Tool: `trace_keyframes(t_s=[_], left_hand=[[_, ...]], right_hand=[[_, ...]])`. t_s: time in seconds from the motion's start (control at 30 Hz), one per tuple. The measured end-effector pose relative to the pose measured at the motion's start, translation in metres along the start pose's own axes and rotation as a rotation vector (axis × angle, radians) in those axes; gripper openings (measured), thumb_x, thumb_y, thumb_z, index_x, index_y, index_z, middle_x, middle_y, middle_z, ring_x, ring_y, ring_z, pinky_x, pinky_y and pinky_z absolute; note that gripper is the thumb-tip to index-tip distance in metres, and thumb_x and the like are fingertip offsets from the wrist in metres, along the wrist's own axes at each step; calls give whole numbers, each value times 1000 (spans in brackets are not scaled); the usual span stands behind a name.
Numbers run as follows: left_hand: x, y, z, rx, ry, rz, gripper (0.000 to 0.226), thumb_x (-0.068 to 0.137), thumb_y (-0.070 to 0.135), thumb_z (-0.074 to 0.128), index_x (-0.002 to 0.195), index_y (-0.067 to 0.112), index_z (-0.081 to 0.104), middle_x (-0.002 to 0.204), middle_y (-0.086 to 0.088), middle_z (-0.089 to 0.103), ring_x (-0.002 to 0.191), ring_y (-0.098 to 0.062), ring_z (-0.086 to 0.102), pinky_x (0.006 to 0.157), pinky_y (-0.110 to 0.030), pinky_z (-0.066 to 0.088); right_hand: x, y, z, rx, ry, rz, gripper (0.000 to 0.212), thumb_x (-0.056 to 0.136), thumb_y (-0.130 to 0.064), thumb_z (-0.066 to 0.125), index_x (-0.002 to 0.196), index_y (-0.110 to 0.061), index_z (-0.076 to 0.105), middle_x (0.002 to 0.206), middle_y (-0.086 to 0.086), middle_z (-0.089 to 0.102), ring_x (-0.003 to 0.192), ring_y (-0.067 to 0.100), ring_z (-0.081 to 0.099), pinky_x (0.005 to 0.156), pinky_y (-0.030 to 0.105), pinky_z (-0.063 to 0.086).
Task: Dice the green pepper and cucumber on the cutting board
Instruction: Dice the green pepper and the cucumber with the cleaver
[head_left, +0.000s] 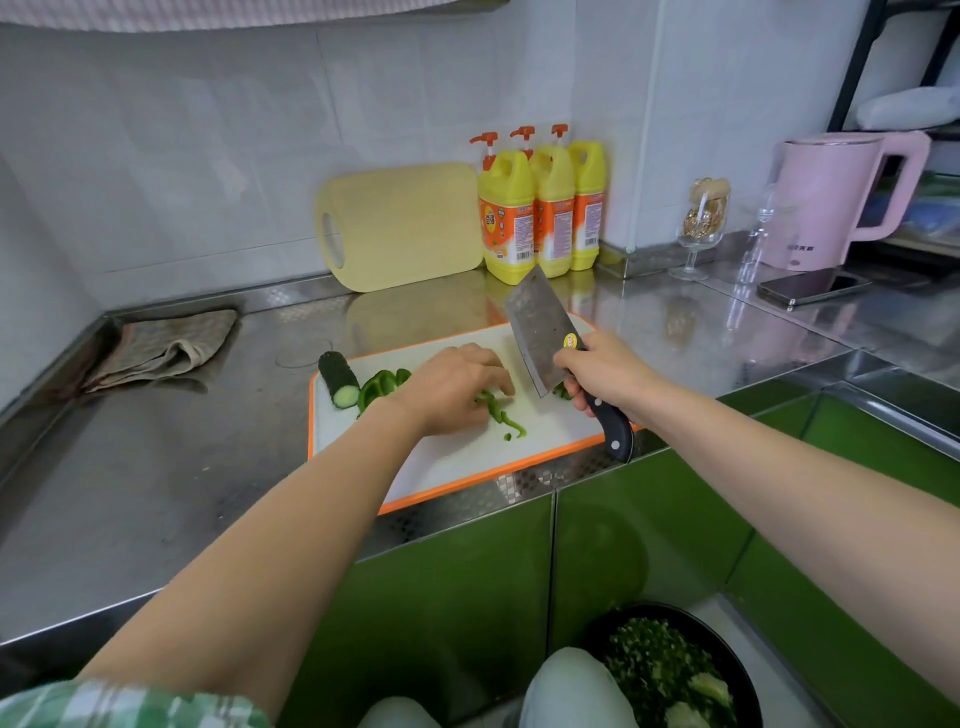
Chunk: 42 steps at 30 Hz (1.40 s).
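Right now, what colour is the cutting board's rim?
Orange, around the white cutting board; head view.

Print on the yellow bottles (540, 218) (and pink kettle (826, 208)) is unreadably blurred.

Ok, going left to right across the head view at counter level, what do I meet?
Folded grey-brown cloth → dark green cucumber stub → curved green pepper piece → left hand → steel cleaver → stemmed glass goblet → pink plastic kettle.
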<state>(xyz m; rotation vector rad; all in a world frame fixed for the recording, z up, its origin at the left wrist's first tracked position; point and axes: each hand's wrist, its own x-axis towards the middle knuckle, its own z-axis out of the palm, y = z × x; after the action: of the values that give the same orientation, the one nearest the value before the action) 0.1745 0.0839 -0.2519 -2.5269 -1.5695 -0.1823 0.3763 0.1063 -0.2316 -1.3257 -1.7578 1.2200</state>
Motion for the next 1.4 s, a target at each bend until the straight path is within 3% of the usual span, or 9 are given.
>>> trace_keyframes(t_s=[0.17, 0.4, 0.53, 0.63, 0.77, 0.93, 1.13, 1.27, 1.4], left_hand=[[3, 10, -1, -53, 23, 118, 16, 75, 21, 72, 90, 27, 73, 99, 1, 62, 97, -21, 55, 82, -30, 39], [13, 19, 0, 125, 10, 99, 10, 80, 25, 62, 85, 22, 70, 88, 3, 60, 95, -22, 53, 73, -27, 30], [14, 18, 3, 329, -33, -85, 23, 88, 30, 48, 93, 17, 66, 101, -1, 57, 104, -23, 48, 77, -30, 30], [10, 6, 11, 241, 18, -227, 27, 92, 34, 49, 102, 16, 66, 109, -5, 57, 108, -25, 47, 84, -32, 35], [2, 2, 12, -44, 118, -339, 29, 93, 38, 53, 108, 16, 64, 112, -7, 56, 110, -26, 47, 92, -36, 38], [-12, -1, 9, -67, 67, -383, 41, 88, 39, 59, 124, 22, 56, 124, -5, 53, 117, -26, 45, 97, -37, 38], [-6, 16, 11, -28, 134, -361, 19, 85, 35, 65, 102, 28, 70, 114, -1, 53, 112, -24, 46, 88, -34, 38], [1, 17, 14, 45, 178, -424, 18, 87, 23, 61, 104, 23, 69, 113, -5, 52, 113, -27, 44, 86, -33, 35], [-4, 17, 6, -170, 199, -216, 10, 76, 23, 70, 85, 24, 71, 92, -1, 57, 92, -24, 51, 83, -38, 42]], right_hand=[[-3, -1, -2, 4, 5, -1, 20, 94, -7, 41, 75, -9, 46, 57, 8, 47, 41, 17, 43, 42, 24, 36], [-3, 2, 0, -38, -13, -1, 24, 91, -5, 42, 67, -7, 45, 55, 11, 46, 40, 19, 43, 43, 24, 35], [-4, 1, 0, -50, -20, 4, 22, 91, -5, 41, 69, -7, 45, 56, 11, 47, 40, 18, 43, 42, 23, 35], [-7, 0, 2, -77, -29, 20, 21, 91, -5, 42, 71, -7, 45, 57, 11, 48, 41, 19, 44, 41, 21, 35], [-10, -1, 9, -129, -49, 50, 21, 91, -5, 43, 71, -6, 47, 57, 12, 52, 43, 20, 46, 45, 23, 38], [-17, -1, 21, -165, -39, 32, 27, 91, -7, 42, 66, -5, 49, 58, 14, 56, 48, 24, 49, 49, 24, 40], [-18, 0, 21, -156, 26, 2, 33, 91, -9, 42, 58, -7, 49, 56, 15, 57, 53, 25, 50, 52, 27, 42], [-20, 4, 15, -167, 18, 24, 30, 92, -10, 43, 62, -7, 49, 59, 15, 57, 52, 25, 51, 53, 27, 41], [-20, 6, 10, -145, 20, 30, 25, 91, -8, 42, 72, -1, 55, 59, 15, 56, 49, 25, 49, 51, 27, 41]])
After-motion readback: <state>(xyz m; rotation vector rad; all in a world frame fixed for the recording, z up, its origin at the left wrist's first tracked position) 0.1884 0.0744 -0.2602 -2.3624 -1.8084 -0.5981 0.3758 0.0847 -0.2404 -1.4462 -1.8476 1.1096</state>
